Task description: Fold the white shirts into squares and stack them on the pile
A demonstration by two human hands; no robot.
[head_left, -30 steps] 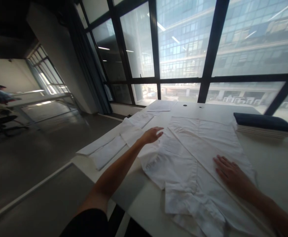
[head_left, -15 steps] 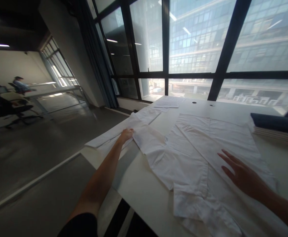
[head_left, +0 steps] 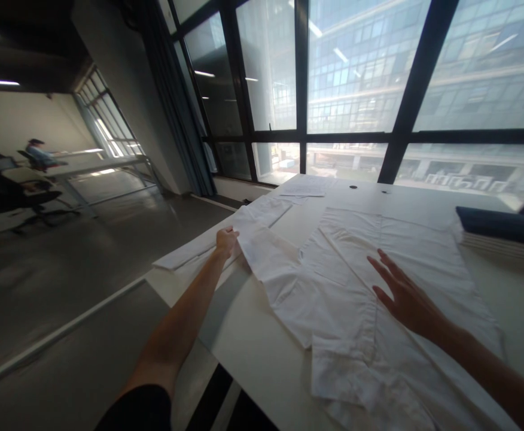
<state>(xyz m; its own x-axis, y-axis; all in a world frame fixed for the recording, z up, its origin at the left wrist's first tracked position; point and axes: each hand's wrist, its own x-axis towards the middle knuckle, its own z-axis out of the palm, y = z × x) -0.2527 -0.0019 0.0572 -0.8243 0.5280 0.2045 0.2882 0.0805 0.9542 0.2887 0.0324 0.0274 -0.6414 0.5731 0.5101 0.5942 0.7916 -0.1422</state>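
A white shirt (head_left: 405, 251) lies spread on a white table (head_left: 253, 341). My left hand (head_left: 226, 239) is closed on the end of the shirt's sleeve (head_left: 266, 251) near the table's left edge, lifting it a little. Over the shirt's middle my right hand (head_left: 401, 293) hovers with fingers stretched out and apart, holding nothing.
More white cloth (head_left: 185, 254) lies along the table's left edge, and paper sheets (head_left: 304, 187) at the far end. A dark-topped stack (head_left: 499, 230) sits at the right. Tall windows stand behind. A person (head_left: 37, 152) sits at a desk far left.
My left hand reached out to the sleeve end and closed on it, raising it. My right hand lifted off the shirt and moved left toward its middle.
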